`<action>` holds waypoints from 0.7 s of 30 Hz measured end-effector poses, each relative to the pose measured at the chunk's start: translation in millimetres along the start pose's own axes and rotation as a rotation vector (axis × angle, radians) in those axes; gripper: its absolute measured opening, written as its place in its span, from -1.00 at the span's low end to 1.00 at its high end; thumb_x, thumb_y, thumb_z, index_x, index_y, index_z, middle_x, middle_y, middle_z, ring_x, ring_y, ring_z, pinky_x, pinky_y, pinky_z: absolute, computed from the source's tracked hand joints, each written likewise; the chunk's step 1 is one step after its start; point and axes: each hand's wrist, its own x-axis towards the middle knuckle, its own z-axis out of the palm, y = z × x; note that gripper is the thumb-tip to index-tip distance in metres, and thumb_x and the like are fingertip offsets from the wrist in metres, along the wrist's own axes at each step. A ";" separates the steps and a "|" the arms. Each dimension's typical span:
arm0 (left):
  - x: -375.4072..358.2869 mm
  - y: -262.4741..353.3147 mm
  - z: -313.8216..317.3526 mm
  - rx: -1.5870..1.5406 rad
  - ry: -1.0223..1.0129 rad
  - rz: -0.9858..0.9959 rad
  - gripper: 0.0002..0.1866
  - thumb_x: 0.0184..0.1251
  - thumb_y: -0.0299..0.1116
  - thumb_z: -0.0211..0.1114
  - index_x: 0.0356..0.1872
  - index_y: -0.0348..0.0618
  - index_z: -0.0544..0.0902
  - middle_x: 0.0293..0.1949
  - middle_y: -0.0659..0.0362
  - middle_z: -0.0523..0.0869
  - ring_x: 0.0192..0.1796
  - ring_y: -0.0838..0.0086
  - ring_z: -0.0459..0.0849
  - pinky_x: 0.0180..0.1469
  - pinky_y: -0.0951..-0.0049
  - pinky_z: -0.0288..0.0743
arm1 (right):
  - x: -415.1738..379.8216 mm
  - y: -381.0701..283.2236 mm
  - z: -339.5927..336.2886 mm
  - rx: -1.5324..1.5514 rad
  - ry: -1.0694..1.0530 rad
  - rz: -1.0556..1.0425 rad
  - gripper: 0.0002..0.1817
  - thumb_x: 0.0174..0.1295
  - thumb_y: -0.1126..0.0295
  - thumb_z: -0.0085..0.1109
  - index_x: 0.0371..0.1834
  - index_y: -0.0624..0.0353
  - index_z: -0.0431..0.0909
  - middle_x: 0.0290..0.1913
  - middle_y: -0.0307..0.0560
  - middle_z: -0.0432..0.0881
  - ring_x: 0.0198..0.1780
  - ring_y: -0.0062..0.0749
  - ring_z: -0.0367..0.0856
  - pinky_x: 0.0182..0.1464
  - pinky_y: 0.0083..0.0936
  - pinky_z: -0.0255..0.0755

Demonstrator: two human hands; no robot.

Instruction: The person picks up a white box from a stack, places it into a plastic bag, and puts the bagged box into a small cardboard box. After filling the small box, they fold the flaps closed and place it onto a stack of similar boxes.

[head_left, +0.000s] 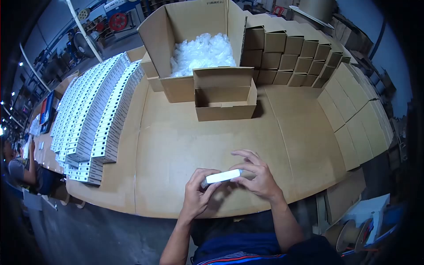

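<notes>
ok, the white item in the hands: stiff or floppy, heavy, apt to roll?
Probably stiff: the white item shows straight long edges and no visible sag. Likely light, since it is small beside the left hand, though its contents can't be seen. It seems unlikely to roll, given its flat, oblong visible face.

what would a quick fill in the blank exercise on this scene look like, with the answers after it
1. Between the left hand and the right hand, the small item shows a ____ upper face.
2. The stacked white boxes stand toward the ____ side of the table, as the person sees it.
3. The small open brown box stands in ____ of the large carton.

Missing words: white; left; front
</notes>
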 end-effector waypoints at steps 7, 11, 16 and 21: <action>18.2 -14.2 -11.9 0.039 -0.114 0.027 -0.75 0.47 -0.52 0.39 0.11 -0.31 0.67 0.03 0.08 0.68 -0.03 0.45 0.72 0.08 0.47 0.65 | 18.6 -14.3 -14.4 -0.303 -0.211 -0.229 -0.74 0.11 0.50 0.49 -0.14 0.21 0.65 -0.12 -0.01 0.69 -0.01 -0.04 0.65 0.12 -0.21 0.57; 49.8 -23.6 -14.9 0.017 -0.018 -0.039 -0.36 0.47 -0.42 0.40 0.49 -0.16 0.34 0.23 -0.07 0.57 0.20 0.23 0.65 0.17 0.30 0.64 | 46.0 1.1 -23.8 -0.304 0.069 -0.218 -0.79 0.13 0.53 0.45 -0.25 0.25 0.58 -0.25 0.00 0.63 -0.20 -0.03 0.63 -0.09 -0.19 0.55; 112.9 -37.2 -6.2 0.565 0.102 0.077 -0.20 0.45 -0.28 0.41 0.63 0.04 0.21 0.41 -0.32 0.33 0.31 -0.25 0.52 0.32 -0.05 0.53 | 114.7 13.3 -12.2 -0.225 0.667 -0.047 -0.83 0.22 0.59 0.38 -0.27 0.30 0.52 -0.30 0.05 0.58 -0.32 -0.05 0.63 -0.21 -0.22 0.51; 154.9 -54.5 3.2 0.881 0.176 0.078 -0.09 0.37 -0.25 0.45 0.67 0.21 0.15 0.43 -0.34 0.30 0.15 -0.35 0.58 0.06 -0.08 0.70 | 160.9 68.1 -1.3 -0.505 0.778 -0.110 -0.75 0.31 0.61 0.26 0.00 0.23 0.50 -0.10 0.17 0.57 -0.15 0.16 0.65 -0.13 0.00 0.54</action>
